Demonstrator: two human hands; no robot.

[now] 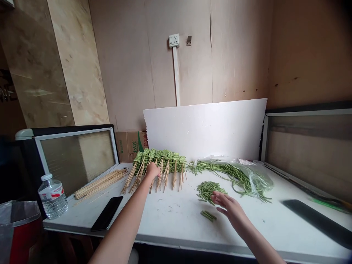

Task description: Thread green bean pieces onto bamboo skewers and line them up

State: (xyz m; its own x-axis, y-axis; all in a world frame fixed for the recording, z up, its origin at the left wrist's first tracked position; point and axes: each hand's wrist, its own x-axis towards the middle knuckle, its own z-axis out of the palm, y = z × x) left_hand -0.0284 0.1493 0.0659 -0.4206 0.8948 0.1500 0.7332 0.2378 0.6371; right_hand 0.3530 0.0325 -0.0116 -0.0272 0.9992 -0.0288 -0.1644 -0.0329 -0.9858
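Note:
My left hand (153,170) is closed at the front of a stack of skewered green bean pieces (162,156), gripping a bamboo skewer among the stick ends (166,176) that point toward me. Its fingertips are mostly hidden behind the back of the hand. On the right, my right hand (228,205) is held open, fingers stretched, at the near edge of a heap of cut green bean pieces (209,189). A few cut pieces lie side by side in a small group (208,215) just left of that hand.
Loose bamboo skewers (101,181) lie on the left of the white table (170,227), near a black phone (107,213) and a water bottle (52,196). Long uncut beans (228,170) in a plastic bag lie back right. A black knife-like blade (319,220) rests far right.

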